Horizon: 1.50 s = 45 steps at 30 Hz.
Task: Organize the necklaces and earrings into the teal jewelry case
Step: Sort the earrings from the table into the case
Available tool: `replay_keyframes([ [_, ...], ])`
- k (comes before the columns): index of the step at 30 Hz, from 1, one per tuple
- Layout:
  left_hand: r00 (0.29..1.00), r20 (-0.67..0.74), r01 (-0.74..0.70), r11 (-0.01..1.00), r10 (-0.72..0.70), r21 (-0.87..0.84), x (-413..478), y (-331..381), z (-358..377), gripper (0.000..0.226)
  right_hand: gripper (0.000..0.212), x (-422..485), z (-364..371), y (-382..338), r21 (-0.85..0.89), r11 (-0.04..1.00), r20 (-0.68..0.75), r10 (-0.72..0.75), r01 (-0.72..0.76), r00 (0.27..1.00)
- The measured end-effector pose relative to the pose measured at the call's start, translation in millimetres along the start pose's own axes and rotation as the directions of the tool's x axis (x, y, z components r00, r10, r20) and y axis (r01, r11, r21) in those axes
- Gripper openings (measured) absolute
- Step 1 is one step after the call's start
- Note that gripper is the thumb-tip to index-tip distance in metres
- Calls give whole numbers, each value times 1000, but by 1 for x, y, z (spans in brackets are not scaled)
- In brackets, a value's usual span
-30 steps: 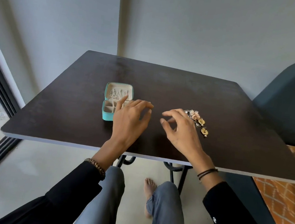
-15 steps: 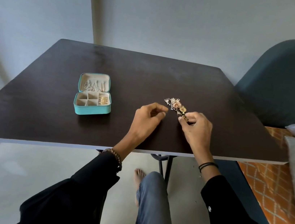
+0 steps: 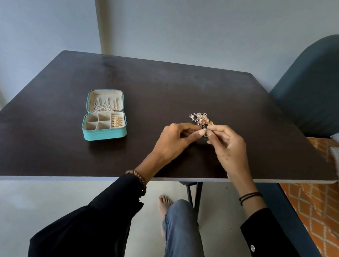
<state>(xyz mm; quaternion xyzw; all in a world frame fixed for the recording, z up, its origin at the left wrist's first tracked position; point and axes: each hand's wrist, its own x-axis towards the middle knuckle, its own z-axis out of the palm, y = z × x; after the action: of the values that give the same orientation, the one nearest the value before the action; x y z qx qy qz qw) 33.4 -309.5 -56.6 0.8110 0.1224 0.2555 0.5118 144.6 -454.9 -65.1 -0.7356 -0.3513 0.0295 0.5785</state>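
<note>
Over dark table [image 3: 169,89], both hands [image 3: 177,139] [image 3: 226,145] pinch one earring [image 3: 210,124].

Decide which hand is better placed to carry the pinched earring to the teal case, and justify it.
Left, probably. The left hand and right hand both pinch an earring beside the pile, but the teal case lies open on the left hand's side.

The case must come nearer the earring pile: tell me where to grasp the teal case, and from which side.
Probably the base of the teal case, across its left and right side walls, approached from the near side. The open lid is hinged along the far edge, and the open compartments hold gold earrings, so the outer walls look safest.
</note>
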Motion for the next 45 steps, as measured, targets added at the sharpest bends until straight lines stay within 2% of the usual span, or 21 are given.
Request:
replay_keyframes([
  [5,1000,-2,5,998,-5,-66,12,-7,-1,21,12,4,1,-1,157,987,48,23,-30,999],
  [14,997,7,72,983,-71,-168,23,-11,-2,19,14,16,1,1,183,979,58,79,-88,995],
  [16,996,-7,91,975,-94,-203,23,-12,0,19,12,20,1,3,231,968,6,98,-97,995],
  [19,992,-42,105,960,-120,-259,25,-12,0,17,11,31,0,12,274,955,-194,172,-115,966],
  [21,990,-61,104,952,-126,-288,26,-13,-1,16,10,39,-1,19,139,984,-304,152,-114,941],
  [22,989,-71,99,946,-127,-308,26,-13,-1,15,11,42,-1,22,45,993,-315,121,-113,941],
  [25,990,-100,60,926,-104,-374,26,-16,-2,18,19,53,4,25,-194,976,-226,53,-98,973],
  [28,993,-92,36,919,-78,-392,27,-18,-2,19,26,61,10,29,-426,903,-107,18,-62,994],
  [31,994,-81,36,920,-73,-391,27,-19,-2,16,22,63,10,31,-507,859,-61,37,-63,997],
  [34,991,-99,38,916,-85,-400,27,-20,-3,15,10,60,9,28,-485,873,-87,17,-57,996],
  [37,990,-105,44,910,-96,-412,27,-20,-2,13,8,59,7,28,-449,893,-110,-8,-42,994],
  [45,989,-100,53,902,-106,-429,27,-19,-1,10,13,54,3,23,-133,987,-225,57,-89,973],
])
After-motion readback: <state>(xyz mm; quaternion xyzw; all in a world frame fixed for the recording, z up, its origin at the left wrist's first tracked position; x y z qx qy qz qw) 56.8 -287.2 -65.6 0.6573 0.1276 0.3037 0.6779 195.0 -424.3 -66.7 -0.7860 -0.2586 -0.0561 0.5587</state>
